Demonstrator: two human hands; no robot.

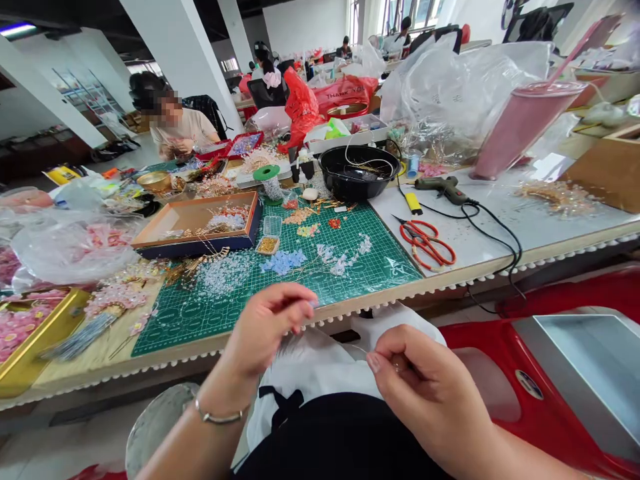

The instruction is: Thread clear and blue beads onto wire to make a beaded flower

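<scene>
Two-handed pinching of a fine wire [357,348], below the table edge [480,283] and over a white cloth [320,373] across the lap, probably with the pale fabric serving as a ground against which so thin a strand stays visible. Raising the left hand [265,327] close to the trimmed edge, fingertips and thumb closing together, with no telling whether they are gripping anything, since the pinch is turned away from view. Curling the right hand [425,393] inward, its fingers closed and seemingly gripping the wire, with the strand running out from them across the gap toward the left hand. Wearing a silver bracelet [217,419] around the left wrist. Spreading loose beads [223,275] in small heaps across a green cutting mat [380,267], likely sorted by colour for quick picking. Resting a hot glue gun [440,189] and red-handled scissors [425,243] off the mat on a white board [510,200], apparently clear of the beads yet still within reach, and standing a black bowl [350,187] with coiled wire behind them.
</scene>
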